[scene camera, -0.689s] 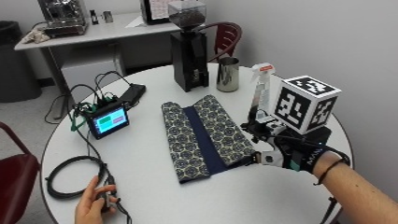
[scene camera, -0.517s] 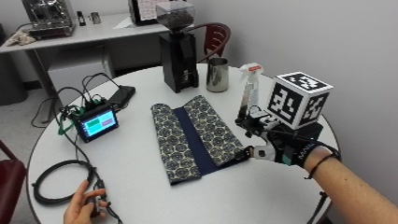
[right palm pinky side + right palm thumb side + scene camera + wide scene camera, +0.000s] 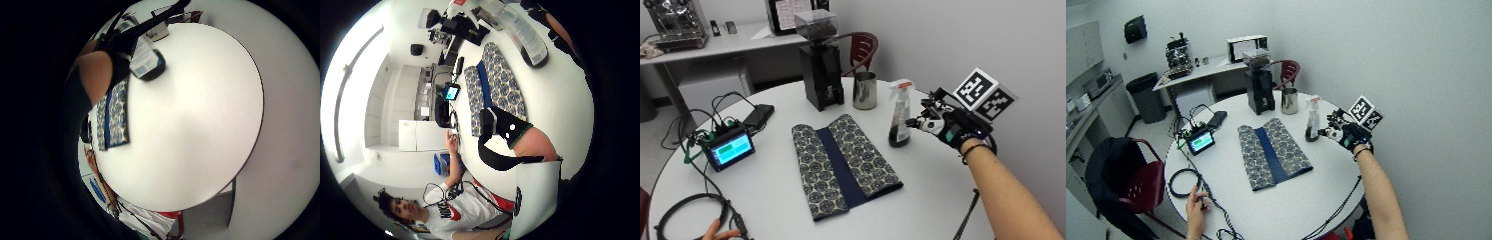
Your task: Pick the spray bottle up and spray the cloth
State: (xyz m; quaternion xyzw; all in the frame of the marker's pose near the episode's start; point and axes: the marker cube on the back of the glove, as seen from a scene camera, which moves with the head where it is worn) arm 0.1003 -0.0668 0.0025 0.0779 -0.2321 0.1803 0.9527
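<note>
A small screen [image 3: 732,151] sits at the left of the round counter [image 3: 773,195], cables trailing from it. The cloth [image 3: 843,162] lies flat in the middle (patterned, with a dark stripe down its length). Behind it stand a grinder [image 3: 821,60] and a steel cup [image 3: 865,90]. The bottle [image 3: 899,115] stands upright just right of the cloth. The grip [image 3: 949,127] is beside the bottle, fingers reaching toward it; whether they touch it I cannot tell.

bottle [image 3: 522,31] seen close to the palm, on the white table [image 3: 565,107] | patterned cloth [image 3: 496,86] with blue stripe laid flat beside it | lit screen [image 3: 451,92] beyond the cloth | bare hand [image 3: 452,142] rested at the table edge
</note>
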